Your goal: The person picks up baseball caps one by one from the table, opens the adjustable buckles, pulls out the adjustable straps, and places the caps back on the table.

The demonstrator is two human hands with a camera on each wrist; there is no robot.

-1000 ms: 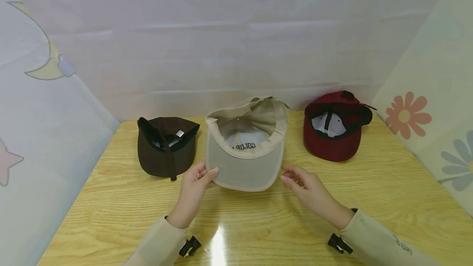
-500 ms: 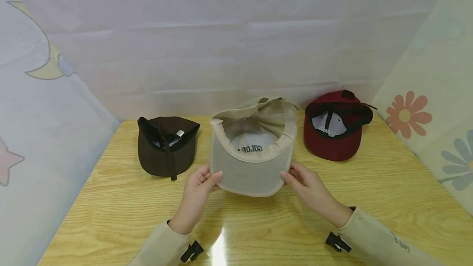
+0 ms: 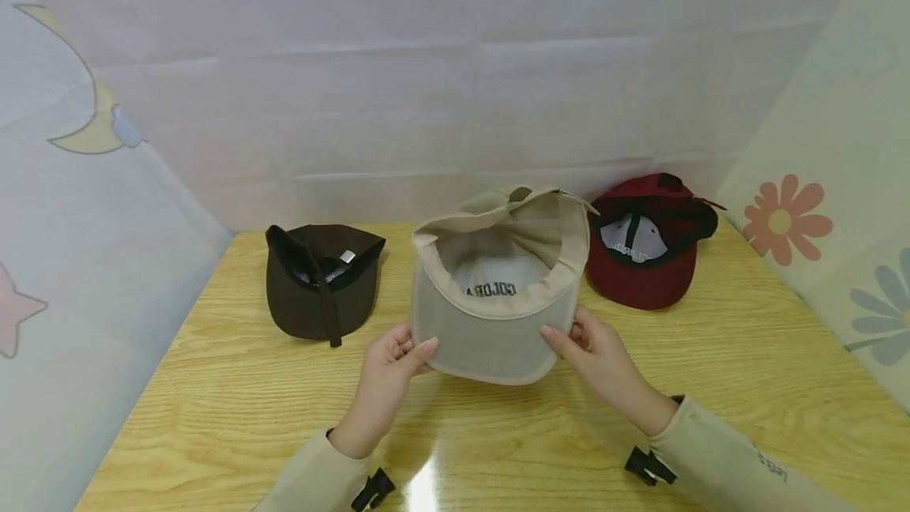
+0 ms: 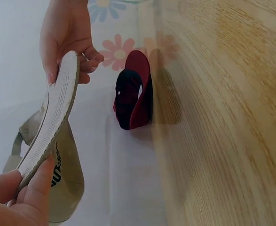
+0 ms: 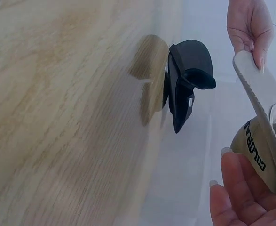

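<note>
A beige baseball cap [image 3: 498,342] is held up over the table, its inside and the underside of its brim facing me. Dark lettering shows reversed inside the crown. My left hand [image 3: 387,374] pinches the brim's left edge, thumb on the underside and fingers behind. On the opposite edge, my right hand [image 3: 600,358] grips the brim in the same way. The left wrist view shows the brim [image 4: 53,117] edge-on between both hands, with air between it and the table. Lettering on the crown [image 5: 255,150] also appears in the right wrist view.
On the table [image 3: 235,417], a dark brown cap [image 3: 355,299] lies at the back left, its strap hanging forward. A dark red cap [image 3: 647,287] lies at the back right, partly overlapped by the beige one. Patterned sheets [image 3: 455,101] wall the back and sides.
The right hand, earlier just beside the brim, has taken hold of its right edge. The beige cap has shifted right and slightly nearer, the left hand moving with it.
</note>
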